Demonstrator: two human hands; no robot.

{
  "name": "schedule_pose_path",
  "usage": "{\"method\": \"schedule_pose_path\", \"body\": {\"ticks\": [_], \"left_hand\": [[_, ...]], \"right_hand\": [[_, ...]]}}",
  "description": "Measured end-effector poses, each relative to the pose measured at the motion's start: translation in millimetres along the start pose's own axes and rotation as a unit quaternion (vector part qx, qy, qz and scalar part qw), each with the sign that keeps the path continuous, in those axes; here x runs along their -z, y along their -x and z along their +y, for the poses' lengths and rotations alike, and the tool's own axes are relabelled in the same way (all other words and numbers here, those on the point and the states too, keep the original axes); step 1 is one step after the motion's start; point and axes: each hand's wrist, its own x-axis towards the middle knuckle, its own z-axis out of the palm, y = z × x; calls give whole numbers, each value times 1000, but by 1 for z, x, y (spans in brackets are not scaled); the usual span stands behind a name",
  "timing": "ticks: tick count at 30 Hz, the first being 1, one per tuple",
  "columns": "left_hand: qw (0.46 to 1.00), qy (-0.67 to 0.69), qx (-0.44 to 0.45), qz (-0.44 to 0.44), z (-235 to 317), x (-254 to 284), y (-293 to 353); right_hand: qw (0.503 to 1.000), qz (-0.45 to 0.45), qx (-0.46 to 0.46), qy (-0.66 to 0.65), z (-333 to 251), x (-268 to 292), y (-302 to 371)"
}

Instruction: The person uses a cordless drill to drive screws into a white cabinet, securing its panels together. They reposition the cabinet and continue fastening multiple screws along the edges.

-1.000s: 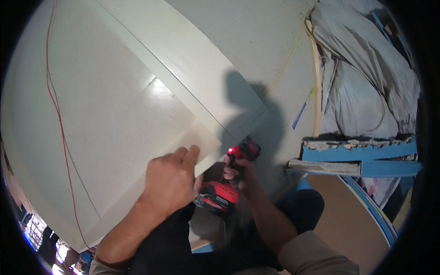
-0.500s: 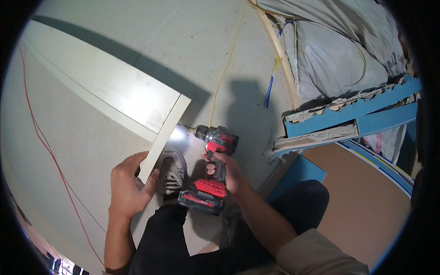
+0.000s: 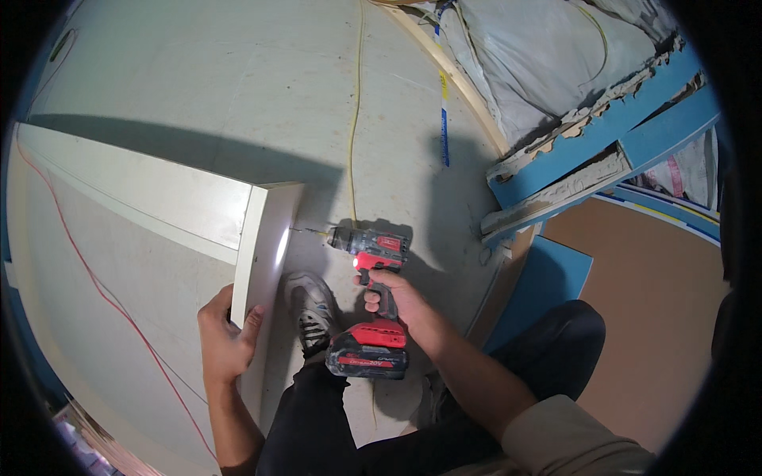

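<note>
My right hand (image 3: 397,300) grips the handle of a red and black cordless drill (image 3: 371,262). Its bit points left at the end board of a white wooden panel assembly (image 3: 266,238), and its work light makes a bright spot on that board. My left hand (image 3: 226,337) clasps the lower edge of the same end board, fingers wrapped around it. The panel (image 3: 135,194) runs off to the upper left. My shoe (image 3: 311,309) rests on the floor between the board and the drill's battery.
A red cord (image 3: 103,289) trails across the panel at the left. A yellow cord (image 3: 355,119) runs up the pale floor (image 3: 238,79). Blue-edged boards (image 3: 603,151) and crumpled white sheeting (image 3: 532,63) lie at the upper right, a brown sheet (image 3: 659,317) at the right.
The view has swung, so the panel sits further left. The drill has turned level, with its bit now pointing at the end board. My left hand has slid down to that board's lower edge.
</note>
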Motion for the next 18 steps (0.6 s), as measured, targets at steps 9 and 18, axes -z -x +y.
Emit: {"method": "schedule_pose_path", "body": {"ticks": [9,18], "left_hand": [[1000,-5,4,9,0,1,1],[1000,-1,-3,16,-6,2,1]], "right_hand": [[998,-39,-4,-45,11,2,-8],[1000,-25,-12,-13,5,-5,-4]]}}
